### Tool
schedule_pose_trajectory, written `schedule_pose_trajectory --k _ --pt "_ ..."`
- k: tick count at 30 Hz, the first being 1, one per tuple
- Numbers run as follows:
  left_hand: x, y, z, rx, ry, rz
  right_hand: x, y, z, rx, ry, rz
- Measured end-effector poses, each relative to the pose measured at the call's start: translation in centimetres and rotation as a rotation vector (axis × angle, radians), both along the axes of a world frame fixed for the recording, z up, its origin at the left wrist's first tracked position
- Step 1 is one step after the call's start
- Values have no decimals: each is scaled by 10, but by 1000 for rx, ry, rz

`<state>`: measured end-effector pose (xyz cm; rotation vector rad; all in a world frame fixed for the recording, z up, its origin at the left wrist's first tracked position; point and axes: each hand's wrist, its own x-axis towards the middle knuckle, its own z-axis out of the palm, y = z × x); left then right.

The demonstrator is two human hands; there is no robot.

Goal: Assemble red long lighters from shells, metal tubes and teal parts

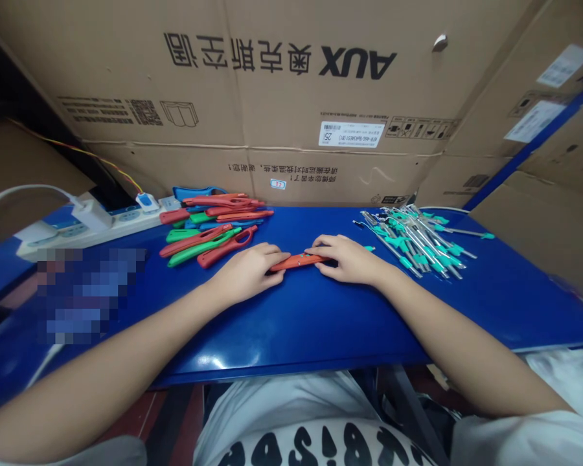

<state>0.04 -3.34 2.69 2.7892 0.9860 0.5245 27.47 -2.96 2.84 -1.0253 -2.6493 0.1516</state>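
An orange-red plastic handle casing (298, 261) lies crosswise between my two hands, low over the table, with small teal bits showing along its upper edge. My left hand (255, 272) grips its left end between thumb and fingers. At the right end my right hand (344, 259) is closed on the same casing, hiding that tip. A small teal piece (370, 248) pokes out behind my right hand. Left of my hands lies a pile of red, green and blue handle casings (214, 226). To the right lie many metal rods with teal plastic parts (418, 239).
A blue table (282, 323) carries everything. Cardboard sheets (272, 97) stand as walls behind and at the right. At the left back are a white power strip (92, 226) with plugs and cables and, nearer, a blurred-out item (87, 291).
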Motion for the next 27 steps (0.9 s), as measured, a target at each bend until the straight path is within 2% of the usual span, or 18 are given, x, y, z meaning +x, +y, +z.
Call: schedule_pose_trajectory --k 7,12,20,27 --pt "-3 1 5 2 -68 13 1 2 2 63 130 -22" --pt "-4 -1 9 107 -82 23 -2 -6 7 201 119 -40" --pt "-11 4 15 210 -79 47 1 -3 15 259 159 -87" --pt "-10 4 16 191 -70 44 8 -4 19 319 144 -95"
